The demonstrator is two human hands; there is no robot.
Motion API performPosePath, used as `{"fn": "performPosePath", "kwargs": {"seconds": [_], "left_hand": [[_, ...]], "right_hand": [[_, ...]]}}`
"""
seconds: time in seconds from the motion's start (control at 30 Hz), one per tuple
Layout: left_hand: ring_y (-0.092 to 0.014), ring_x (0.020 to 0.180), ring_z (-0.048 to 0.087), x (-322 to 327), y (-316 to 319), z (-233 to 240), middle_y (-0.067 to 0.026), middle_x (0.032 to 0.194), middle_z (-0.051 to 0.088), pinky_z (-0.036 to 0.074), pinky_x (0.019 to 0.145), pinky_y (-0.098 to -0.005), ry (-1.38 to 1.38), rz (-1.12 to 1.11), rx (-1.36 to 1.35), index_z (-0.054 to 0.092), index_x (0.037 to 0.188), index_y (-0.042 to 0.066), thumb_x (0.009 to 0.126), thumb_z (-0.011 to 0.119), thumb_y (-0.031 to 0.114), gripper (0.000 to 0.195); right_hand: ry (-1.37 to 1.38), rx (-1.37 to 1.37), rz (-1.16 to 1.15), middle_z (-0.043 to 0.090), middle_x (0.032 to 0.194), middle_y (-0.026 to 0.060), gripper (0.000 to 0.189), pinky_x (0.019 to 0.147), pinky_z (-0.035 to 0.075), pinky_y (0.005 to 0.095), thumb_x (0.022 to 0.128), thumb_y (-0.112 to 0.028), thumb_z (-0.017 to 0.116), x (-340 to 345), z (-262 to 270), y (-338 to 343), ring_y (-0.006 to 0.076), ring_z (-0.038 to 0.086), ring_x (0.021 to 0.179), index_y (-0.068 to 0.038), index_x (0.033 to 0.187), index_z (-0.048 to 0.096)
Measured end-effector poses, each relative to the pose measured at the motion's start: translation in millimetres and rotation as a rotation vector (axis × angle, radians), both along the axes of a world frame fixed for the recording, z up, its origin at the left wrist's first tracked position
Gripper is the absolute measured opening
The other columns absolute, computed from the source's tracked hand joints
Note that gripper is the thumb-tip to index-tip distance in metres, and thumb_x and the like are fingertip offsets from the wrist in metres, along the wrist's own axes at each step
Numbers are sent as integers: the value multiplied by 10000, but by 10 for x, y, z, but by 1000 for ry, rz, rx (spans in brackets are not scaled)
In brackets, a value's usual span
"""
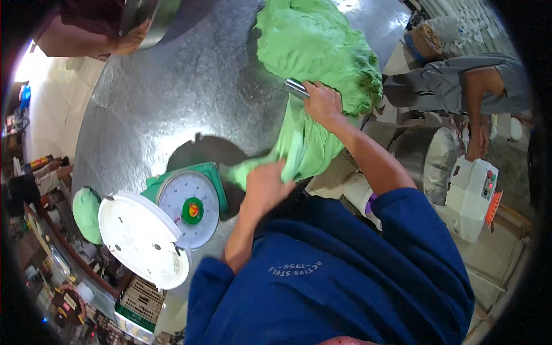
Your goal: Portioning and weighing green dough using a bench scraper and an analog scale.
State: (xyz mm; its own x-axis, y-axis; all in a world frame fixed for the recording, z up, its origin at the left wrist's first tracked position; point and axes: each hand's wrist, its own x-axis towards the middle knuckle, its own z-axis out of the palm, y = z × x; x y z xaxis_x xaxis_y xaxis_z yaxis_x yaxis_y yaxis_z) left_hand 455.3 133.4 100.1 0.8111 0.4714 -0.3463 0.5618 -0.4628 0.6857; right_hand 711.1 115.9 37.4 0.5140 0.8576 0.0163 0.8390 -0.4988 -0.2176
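A large mass of green dough [319,47] lies on the metal tabletop [172,95], with a stretched part hanging toward me. My right hand [322,101] grips the tubular metal handle of what looks like a dough scraper [296,88], against the dough; its blade is hidden. Blurred by motion, my left hand [268,185] is closed on the stretched lower part of the dough. Left of it stands a green dial scale [189,211] with a round white plastic pan [142,239]. A smaller green dough lump [86,214] sits beyond the pan, at the table's left edge.
At upper left, a person's hand [133,39] touches a metal bowl [151,21]. Another person in grey [448,84] stands at right by a machine with a metal bowl [424,164] and white housing [472,198]. A white bucket [359,192] is near my right side. Crates [140,302] stand lower left.
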Motion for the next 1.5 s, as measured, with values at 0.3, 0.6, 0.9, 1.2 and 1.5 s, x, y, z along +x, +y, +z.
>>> {"fn": "performPosePath", "kwargs": {"seconds": [0.3, 0.6, 0.9, 1.2, 1.5], "left_hand": [[-322, 889, 648, -1241, -712, 441, -146, 958, 673, 514, 762, -431, -49, 492, 106, 658, 1024, 73, 709, 795, 304, 414], [-367, 1123, 548, 1198, -54, -265, -213, 1162, 598, 445, 947, -455, -106, -13, 327, 609, 1116, 7, 507, 832, 584, 869], [-411, 818, 655, 356, 9, -215, -228, 857, 674, 529, 750, -492, 125, -203, -33, 641, 940, 34, 656, 721, 400, 471], [-416, 753, 631, -1501, -890, 660, -212, 766, 640, 500, 668, -492, 178, 307, 5, 618, 914, 33, 685, 728, 167, 286], [-359, 1261, 401, -3075, -1972, -97, -241, 1482, 175, 414, 990, -454, 333, 851, 356, 539, 1211, 69, 746, 702, 46, 493]], "right_hand": [[323, 172, -174, 674, 930, 172, 308, 745, 510, 472, 854, -273, 636, 99, 449, -134, 343, 666, 859, -113, 1117, 625], [153, -18, -307, 675, 884, 166, 335, 724, 512, 470, 861, -228, 631, 63, 773, -1315, 371, 655, 826, -118, 1176, 598], [119, -56, -288, 666, 894, 188, 366, 679, 497, 521, 817, -208, 643, -264, 210, -1009, 414, 635, 800, -159, 1176, 591], [214, -167, -280, 681, 908, 178, 366, 719, 515, 489, 856, -317, 642, -18, 236, -753, 378, 659, 846, -143, 1176, 602], [379, -135, -76, 600, 640, 119, 333, 566, 464, 389, 857, -373, 683, -228, 191, -916, 255, 620, 596, -56, 950, 638]]}}
